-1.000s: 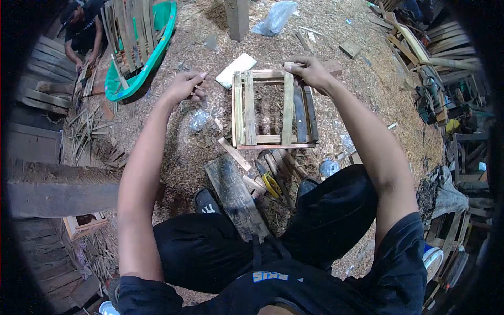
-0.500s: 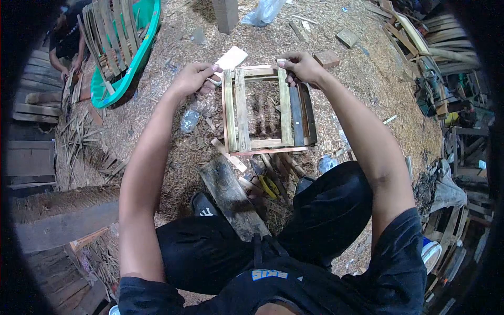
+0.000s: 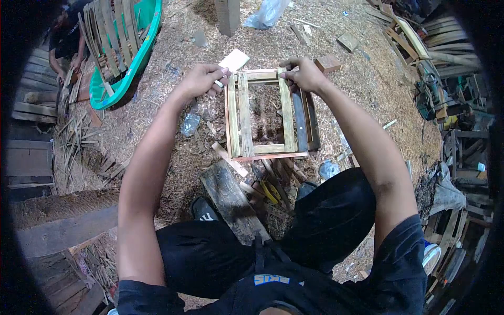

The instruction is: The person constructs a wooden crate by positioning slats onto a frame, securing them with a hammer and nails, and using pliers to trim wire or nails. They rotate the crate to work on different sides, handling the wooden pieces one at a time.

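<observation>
A small crate of thin wooden slats [image 3: 244,113] is held out in front of my knees, with gaps between its slats. My left hand [image 3: 206,80] is closed at its far left corner, thumb on top and fingertips partly hidden. At the far right corner, my right hand [image 3: 304,75] pinches the end of a pale slat between thumb and fingers. One dark slat [image 3: 300,122] runs along the crate's right side. Just beyond my left hand lies a pale flat block [image 3: 234,60].
Between my feet are a worn plank [image 3: 231,197] and a yellow-handled tool [image 3: 271,192]. A green tub [image 3: 137,68] of slats stands far left beside another person [image 3: 65,47]. A wood block [image 3: 328,64] lies beyond my right hand. Sawdust and scraps cover the ground.
The crate has shifted slightly right and toward me. My left hand has moved a little right with its corner, and my right hand keeps its pinch on the slat end.
</observation>
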The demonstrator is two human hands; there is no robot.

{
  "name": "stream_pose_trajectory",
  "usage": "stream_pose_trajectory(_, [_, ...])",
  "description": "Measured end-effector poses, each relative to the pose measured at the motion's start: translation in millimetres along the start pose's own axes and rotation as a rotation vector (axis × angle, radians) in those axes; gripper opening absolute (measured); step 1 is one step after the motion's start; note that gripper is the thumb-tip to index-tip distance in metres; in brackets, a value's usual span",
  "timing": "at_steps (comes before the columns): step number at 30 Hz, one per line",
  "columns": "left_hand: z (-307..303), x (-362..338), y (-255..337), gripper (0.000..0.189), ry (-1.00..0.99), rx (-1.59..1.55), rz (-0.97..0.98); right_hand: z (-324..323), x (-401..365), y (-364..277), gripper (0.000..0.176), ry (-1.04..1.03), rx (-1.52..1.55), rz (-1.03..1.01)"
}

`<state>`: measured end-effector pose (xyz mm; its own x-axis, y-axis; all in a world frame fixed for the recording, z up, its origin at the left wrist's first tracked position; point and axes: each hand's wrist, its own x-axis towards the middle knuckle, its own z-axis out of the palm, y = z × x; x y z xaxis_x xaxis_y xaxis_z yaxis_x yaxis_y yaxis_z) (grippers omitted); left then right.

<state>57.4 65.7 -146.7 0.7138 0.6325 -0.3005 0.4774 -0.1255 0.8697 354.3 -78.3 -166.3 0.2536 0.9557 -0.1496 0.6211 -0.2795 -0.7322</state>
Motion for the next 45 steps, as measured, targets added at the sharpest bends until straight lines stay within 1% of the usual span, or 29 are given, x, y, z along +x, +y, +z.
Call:
stream_pose_trajectory(1, [1,2,0,0.040,0.005,-0.001,0.008,0,-2,-3,0.031,0.004,-0.006,-0.006])
stream_pose_trajectory(3, [4,6,0,0.040,-0.078,0.020,0.014,-1,-6,-7,0.030,-0.029,0.145,0.069])
stream_pose_trajectory(4, [8,5,-1,0.039,-0.056,-0.003,0.012,1,-7,-9,0.029,-0.040,0.241,0.094])
stream_pose_trajectory(7, [13,4,7,0.034,-0.045,0.089,-0.012,0,-8,-9,0.032,-0.002,0.181,0.087])
stream_pose_trajectory(9, [14,4,6,0.036,-0.052,0.033,-0.005,-2,-10,-10,0.033,0.004,0.124,0.060])
stream_pose_trajectory(10, [16,8,1,0.035,-0.043,0.032,0.015,-5,-13,-11,0.032,-0.002,0.206,0.113])
stream_pose_trajectory(12, [16,12,-1,0.035,-0.024,0.026,0.051,-12,-19,-13,0.032,0.068,0.032,0.021])
stream_pose_trajectory(13, [17,11,2,0.033,0.038,0.204,0.138,-16,-17,-6,0.032,0.109,-0.074,-0.013])
stream_pose_trajectory(14, [20,11,3,0.031,0.098,0.377,0.219,-16,-12,8,0.034,0.097,0.008,-0.015])
stream_pose_trajectory(17, [32,9,9,0.030,0.129,0.358,0.216,-24,-29,-1,0.034,0.011,-0.148,-0.005])
stream_pose_trajectory(18, [34,11,8,0.034,0.054,0.305,0.233,-22,-33,1,0.035,0.025,-0.211,-0.034])
stream_pose_trajectory(19, [36,11,6,0.034,0.057,0.306,0.237,-22,-35,4,0.035,0.028,-0.214,-0.037])
stream_pose_trajectory(21, [46,6,6,0.038,0.153,0.546,0.373,-19,-40,6,0.036,0.049,-0.153,-0.122])
stream_pose_trajectory(22, [49,1,8,0.045,0.109,0.570,0.313,-20,-41,6,0.039,0.025,-0.118,-0.082])
stream_pose_trajectory(23, [54,-2,10,0.045,0.113,0.569,0.307,-19,-39,7,0.039,0.018,-0.116,-0.085])
stream_pose_trajectory(25, [65,-9,15,0.053,0.117,0.655,0.264,-15,-38,12,0.043,0.105,-0.185,-0.165])
stream_pose_trajectory(27, [74,9,-7,0.072,0.068,0.673,0.338,-21,-35,12,0.042,0.047,-0.190,-0.136])
stream_pose_trajectory(29, [80,10,3,0.093,-0.032,0.745,0.301,-23,-30,13,0.043,0.011,-0.184,-0.201])
stream_pose_trajectory(30, [79,11,11,0.093,-0.017,0.750,0.296,-23,-26,13,0.044,0.008,-0.189,-0.238])
stream_pose_trajectory(31, [81,9,15,0.104,-0.047,0.776,0.312,-21,-25,12,0.045,0.001,-0.195,-0.276])
stream_pose_trajectory(32, [83,7,17,0.114,-0.086,0.798,0.320,-21,-23,14,0.052,-0.027,-0.207,-0.326])
stream_pose_trajectory(33, [85,8,20,0.114,-0.089,0.795,0.301,-21,-21,14,0.052,-0.043,-0.197,-0.328])
stream_pose_trajectory(36, [92,18,21,0.131,-0.096,0.791,0.221,-22,-26,15,0.070,-0.097,-0.204,-0.364])
stream_pose_trajectory(37, [93,21,21,0.131,-0.123,0.797,0.209,-19,-25,20,0.073,-0.063,-0.149,-0.372])
stream_pose_trajectory(39, [101,26,19,0.134,-0.089,0.884,0.185,-18,-23,28,0.076,-0.065,-0.125,-0.327])
stream_pose_trajectory(40, [105,24,17,0.133,-0.043,0.927,0.205,-15,-20,29,0.076,-0.067,-0.092,-0.362])
stream_pose_trajectory(41, [108,22,16,0.133,-0.072,0.924,0.200,-15,-21,31,0.075,-0.040,-0.143,-0.353])
stream_pose_trajectory(44, [119,24,0,0.124,0.179,1.062,0.305,-10,-20,35,0.074,-0.007,-0.176,-0.395])
stream_pose_trajectory(45, [122,24,1,0.124,0.164,1.062,0.300,-9,-18,39,0.074,-0.012,-0.167,-0.384])
